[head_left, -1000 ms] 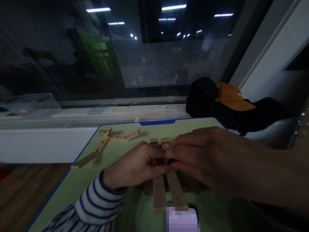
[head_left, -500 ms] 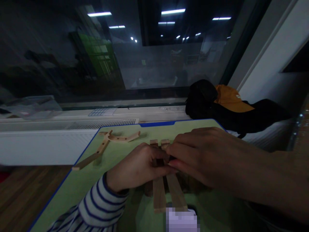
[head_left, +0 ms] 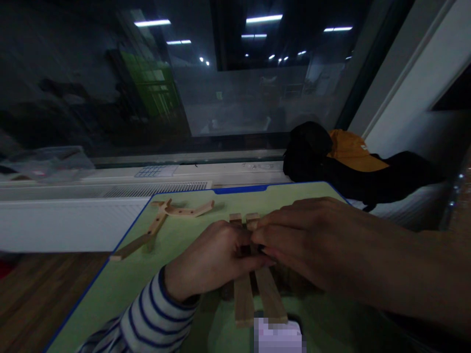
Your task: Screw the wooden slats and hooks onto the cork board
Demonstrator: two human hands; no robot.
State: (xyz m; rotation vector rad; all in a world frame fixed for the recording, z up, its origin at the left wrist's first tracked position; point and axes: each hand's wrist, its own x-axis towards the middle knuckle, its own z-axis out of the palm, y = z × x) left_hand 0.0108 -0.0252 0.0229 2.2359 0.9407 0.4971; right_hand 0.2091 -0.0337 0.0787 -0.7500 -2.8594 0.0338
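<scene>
Two pale wooden strips lie side by side, a left strip point(head_left: 243, 305) and a right strip point(head_left: 271, 299), their near ends spread slightly apart. My left hand point(head_left: 211, 257) is closed around the middle of the strips, thumb and forefinger curled over them. Against it, my right hand point(head_left: 305, 235) is pinched over the right strip, its fingertips close to my left ones. A small dark spot shows between the fingers; what the right fingertips hold is hidden. Short wooden blocks point(head_left: 235, 217) show at the strips' far ends.
A forked wooden piece with drilled holes point(head_left: 156, 225) lies at the left of the green, blue-edged table point(head_left: 176, 235). A pixelated lilac device point(head_left: 279, 338) sits at the near edge. Behind are a radiator point(head_left: 73, 225), window sill, clear plastic box point(head_left: 55, 164) and orange cap point(head_left: 355, 151).
My right fingers have shifted slightly and lie flatter over the right strip. My left thumb has slid a little to the right; the strips have barely moved.
</scene>
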